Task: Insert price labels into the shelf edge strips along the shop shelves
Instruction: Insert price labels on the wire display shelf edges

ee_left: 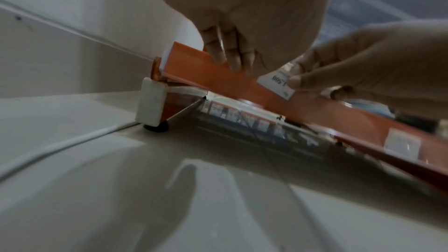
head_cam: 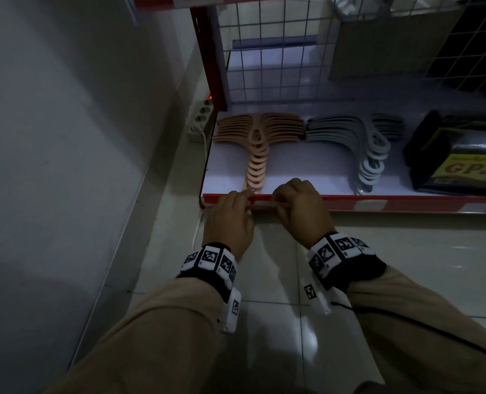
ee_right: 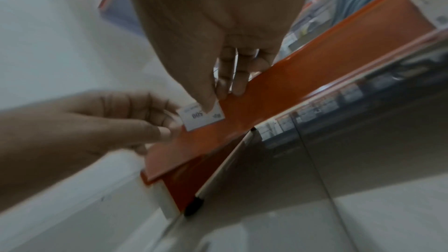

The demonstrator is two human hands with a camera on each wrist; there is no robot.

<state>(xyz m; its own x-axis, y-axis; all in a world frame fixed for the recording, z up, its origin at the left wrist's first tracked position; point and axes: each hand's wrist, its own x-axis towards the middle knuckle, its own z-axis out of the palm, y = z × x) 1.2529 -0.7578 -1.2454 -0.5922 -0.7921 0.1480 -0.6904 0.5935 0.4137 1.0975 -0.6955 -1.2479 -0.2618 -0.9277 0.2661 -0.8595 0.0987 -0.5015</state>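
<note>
The red shelf edge strip [head_cam: 412,205] runs along the front of the bottom shelf. Both hands meet at its left end. My right hand [head_cam: 278,201] pinches a small white price label [ee_left: 274,86] between thumb and fingers and holds it against the strip [ee_right: 290,93]. The label [ee_right: 202,116] shows printed digits and lies tilted on the strip's face. My left hand [head_cam: 243,199] is just left of the label. Its fingers [ee_left: 227,58] curl over the strip's top edge [ee_left: 194,68], and its thumb lies on the front near the label's left end.
Peach hangers [head_cam: 256,143], grey hangers [head_cam: 369,149] and a black GPJ packet [head_cam: 463,160] lie on the shelf. Another label [ee_left: 402,145] sits in the strip to the right. A power strip [head_cam: 202,119] and its white cable lie by the wall on the left. Tiled floor [head_cam: 406,265] lies below.
</note>
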